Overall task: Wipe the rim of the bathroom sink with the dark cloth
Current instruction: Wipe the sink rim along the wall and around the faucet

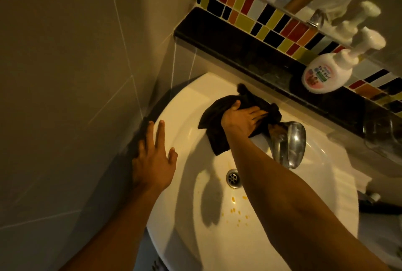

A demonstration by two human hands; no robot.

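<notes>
The white bathroom sink (189,100) fills the middle of the head view, with a metal drain (233,178) in its bowl. The dark cloth (214,116) lies on the back rim, left of the chrome tap (289,142), and part of it hangs into the bowl. My right hand (243,119) presses flat on the cloth, fingers pointing toward the tap. Over the left rim, by the wall, my left hand (154,159) has its fingers spread and holds nothing.
A black stone ledge (250,53) runs behind the sink under coloured mosaic tiles (243,7) and a mirror. A white pump soap bottle (322,74) stands on the ledge at right. Small yellow specks (236,210) dot the bowl near the front. A tiled wall (65,74) closes the left side.
</notes>
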